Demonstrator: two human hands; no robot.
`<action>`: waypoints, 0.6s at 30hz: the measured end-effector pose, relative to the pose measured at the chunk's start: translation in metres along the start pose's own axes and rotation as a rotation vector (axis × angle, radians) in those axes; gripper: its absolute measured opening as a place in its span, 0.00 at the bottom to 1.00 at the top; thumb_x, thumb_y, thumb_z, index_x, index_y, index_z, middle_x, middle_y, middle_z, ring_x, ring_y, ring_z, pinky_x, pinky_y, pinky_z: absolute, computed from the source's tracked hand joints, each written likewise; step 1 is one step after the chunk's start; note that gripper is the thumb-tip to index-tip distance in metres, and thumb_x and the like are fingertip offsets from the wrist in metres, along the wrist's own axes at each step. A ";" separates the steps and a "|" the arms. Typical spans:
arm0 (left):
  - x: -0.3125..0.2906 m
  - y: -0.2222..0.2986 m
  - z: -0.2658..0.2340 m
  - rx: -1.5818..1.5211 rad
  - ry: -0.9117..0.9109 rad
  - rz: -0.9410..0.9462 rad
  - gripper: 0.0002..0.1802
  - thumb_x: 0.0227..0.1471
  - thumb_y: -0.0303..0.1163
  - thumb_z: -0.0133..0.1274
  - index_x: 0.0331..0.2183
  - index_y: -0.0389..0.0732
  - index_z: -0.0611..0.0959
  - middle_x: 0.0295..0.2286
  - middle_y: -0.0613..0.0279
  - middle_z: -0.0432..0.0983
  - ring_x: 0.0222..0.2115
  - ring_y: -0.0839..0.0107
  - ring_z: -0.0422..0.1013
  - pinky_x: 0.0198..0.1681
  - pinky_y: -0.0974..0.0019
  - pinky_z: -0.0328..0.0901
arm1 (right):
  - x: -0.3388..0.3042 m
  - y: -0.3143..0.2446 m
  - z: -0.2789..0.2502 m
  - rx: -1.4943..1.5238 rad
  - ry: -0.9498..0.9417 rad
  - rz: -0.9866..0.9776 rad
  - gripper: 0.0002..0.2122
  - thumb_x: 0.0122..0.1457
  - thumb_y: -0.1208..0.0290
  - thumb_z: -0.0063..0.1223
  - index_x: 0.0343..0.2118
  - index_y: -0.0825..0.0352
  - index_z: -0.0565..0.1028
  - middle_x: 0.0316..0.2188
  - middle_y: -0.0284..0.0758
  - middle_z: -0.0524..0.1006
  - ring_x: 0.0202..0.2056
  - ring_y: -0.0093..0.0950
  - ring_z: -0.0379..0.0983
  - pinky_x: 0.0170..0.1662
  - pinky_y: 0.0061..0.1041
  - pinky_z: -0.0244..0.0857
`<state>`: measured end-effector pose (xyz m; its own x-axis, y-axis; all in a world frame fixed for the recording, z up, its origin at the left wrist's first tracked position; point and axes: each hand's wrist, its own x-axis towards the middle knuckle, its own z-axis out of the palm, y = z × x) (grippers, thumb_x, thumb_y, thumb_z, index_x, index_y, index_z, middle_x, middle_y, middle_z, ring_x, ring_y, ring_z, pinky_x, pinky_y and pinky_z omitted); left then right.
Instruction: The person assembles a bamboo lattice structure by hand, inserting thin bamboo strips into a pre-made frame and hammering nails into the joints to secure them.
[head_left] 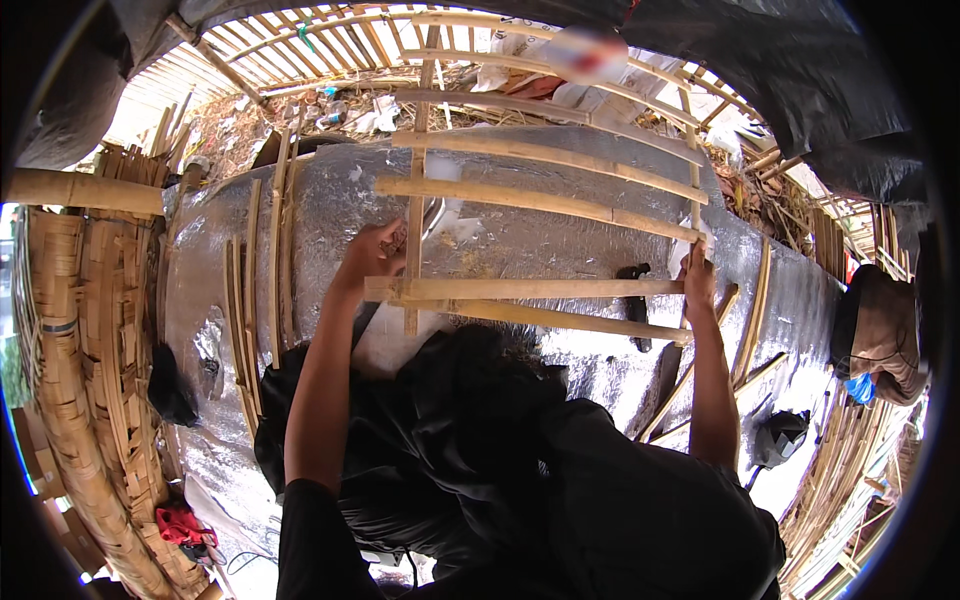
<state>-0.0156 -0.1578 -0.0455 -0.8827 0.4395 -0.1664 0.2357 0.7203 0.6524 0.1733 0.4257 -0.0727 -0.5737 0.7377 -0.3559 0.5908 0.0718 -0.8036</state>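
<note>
Bamboo slat [520, 289] lies crosswise over the silver foil sheet [560, 240], gripped at both ends: the left hand [372, 256] curls around its left end, the right hand [698, 275] clasps its right end. More slats sit above it on the sheet. A black tool [636, 305] rests just below the slat. No container shows.

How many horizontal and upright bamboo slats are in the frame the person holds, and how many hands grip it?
Horizontal bamboo slats: 4
Upright bamboo slats: 2
Hands on the frame: 2, left hand and right hand
Total: 8
</note>
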 end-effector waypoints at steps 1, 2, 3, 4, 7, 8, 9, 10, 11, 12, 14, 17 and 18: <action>-0.006 -0.003 -0.004 -0.094 0.077 -0.095 0.30 0.57 0.39 0.67 0.58 0.38 0.82 0.44 0.46 0.79 0.42 0.58 0.80 0.44 0.57 0.75 | 0.003 0.009 -0.001 -0.063 -0.007 -0.007 0.34 0.73 0.34 0.34 0.23 0.63 0.72 0.18 0.27 0.66 0.22 0.22 0.62 0.28 0.31 0.56; -0.015 -0.008 -0.010 -0.188 0.153 -0.189 0.28 0.58 0.37 0.66 0.57 0.38 0.82 0.44 0.46 0.80 0.42 0.60 0.80 0.44 0.58 0.75 | 0.007 0.020 -0.003 -0.125 -0.013 -0.012 0.35 0.73 0.33 0.33 0.24 0.63 0.73 0.19 0.28 0.67 0.23 0.22 0.62 0.29 0.31 0.56; -0.023 -0.014 -0.017 -0.282 0.229 -0.284 0.26 0.59 0.35 0.65 0.57 0.37 0.83 0.45 0.47 0.80 0.42 0.62 0.80 0.44 0.59 0.75 | 0.011 0.030 -0.006 -0.186 -0.019 -0.018 0.36 0.72 0.33 0.32 0.24 0.64 0.73 0.19 0.28 0.67 0.23 0.23 0.63 0.29 0.31 0.57; -0.044 -0.040 -0.022 -0.159 0.327 -0.255 0.22 0.62 0.37 0.62 0.54 0.37 0.84 0.43 0.51 0.83 0.41 0.66 0.80 0.40 0.61 0.74 | 0.014 0.033 0.004 -0.259 -0.012 -0.043 0.36 0.74 0.36 0.30 0.31 0.68 0.78 0.22 0.38 0.75 0.27 0.33 0.74 0.34 0.38 0.66; -0.063 -0.015 -0.028 -0.177 0.366 -0.401 0.20 0.63 0.41 0.60 0.51 0.37 0.86 0.40 0.55 0.85 0.36 0.68 0.80 0.37 0.63 0.73 | 0.015 0.046 0.004 -0.558 0.122 -0.193 0.33 0.75 0.41 0.30 0.40 0.69 0.81 0.32 0.51 0.80 0.39 0.49 0.78 0.45 0.49 0.70; -0.072 -0.002 -0.025 -0.083 0.395 -0.379 0.20 0.64 0.43 0.58 0.48 0.38 0.88 0.39 0.57 0.86 0.32 0.69 0.80 0.35 0.63 0.71 | 0.009 0.035 0.010 -0.632 0.149 -0.209 0.32 0.75 0.43 0.31 0.44 0.70 0.80 0.38 0.55 0.81 0.44 0.54 0.78 0.49 0.53 0.69; -0.081 0.005 -0.016 -0.148 0.378 -0.370 0.19 0.64 0.42 0.59 0.48 0.38 0.87 0.39 0.57 0.86 0.32 0.69 0.80 0.35 0.64 0.71 | 0.002 0.025 0.017 -0.706 0.175 -0.221 0.31 0.75 0.45 0.31 0.48 0.71 0.80 0.43 0.58 0.81 0.49 0.60 0.77 0.53 0.56 0.69; -0.089 0.015 -0.006 -0.215 0.360 -0.357 0.19 0.64 0.42 0.59 0.47 0.38 0.87 0.39 0.57 0.86 0.32 0.69 0.79 0.36 0.64 0.72 | -0.002 0.015 0.019 -0.720 0.170 -0.193 0.31 0.75 0.45 0.32 0.50 0.72 0.78 0.45 0.58 0.81 0.49 0.61 0.77 0.52 0.57 0.69; -0.095 0.024 0.005 -0.283 0.336 -0.343 0.18 0.64 0.41 0.59 0.47 0.37 0.87 0.39 0.57 0.86 0.32 0.69 0.79 0.36 0.64 0.72 | -0.006 0.010 0.020 -0.736 0.169 -0.159 0.31 0.75 0.45 0.32 0.51 0.72 0.77 0.47 0.58 0.81 0.50 0.61 0.77 0.52 0.57 0.69; -0.097 0.041 0.015 -0.285 0.319 -0.296 0.18 0.64 0.41 0.60 0.46 0.37 0.87 0.39 0.56 0.86 0.32 0.69 0.79 0.36 0.64 0.72 | -0.007 0.010 0.014 -0.738 0.148 -0.135 0.30 0.75 0.45 0.33 0.52 0.72 0.76 0.48 0.57 0.80 0.50 0.61 0.76 0.52 0.57 0.68; -0.103 0.062 0.037 -0.332 0.345 -0.262 0.18 0.64 0.41 0.61 0.46 0.35 0.85 0.38 0.56 0.85 0.33 0.69 0.79 0.36 0.65 0.72 | -0.007 0.003 0.012 -0.753 0.086 -0.105 0.29 0.75 0.46 0.35 0.53 0.72 0.75 0.51 0.55 0.78 0.51 0.60 0.75 0.52 0.57 0.67; -0.105 0.073 0.057 -0.461 0.398 -0.291 0.19 0.64 0.40 0.61 0.47 0.34 0.84 0.37 0.55 0.85 0.33 0.69 0.79 0.37 0.65 0.73 | -0.028 -0.018 0.021 -0.837 0.329 -0.392 0.28 0.73 0.45 0.41 0.50 0.71 0.76 0.50 0.52 0.76 0.51 0.57 0.73 0.55 0.56 0.64; -0.104 0.075 0.058 -0.509 0.379 -0.314 0.19 0.65 0.40 0.61 0.47 0.33 0.83 0.37 0.55 0.85 0.34 0.69 0.79 0.38 0.65 0.73 | -0.029 -0.024 0.024 -0.891 0.370 -0.415 0.26 0.71 0.46 0.48 0.51 0.70 0.75 0.51 0.48 0.74 0.54 0.51 0.69 0.58 0.54 0.61</action>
<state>0.1175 -0.1186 -0.0221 -0.9804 -0.0314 -0.1946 -0.1907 0.4012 0.8959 0.1619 0.3863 -0.0547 -0.7063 0.6904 0.1562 0.6775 0.7233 -0.1335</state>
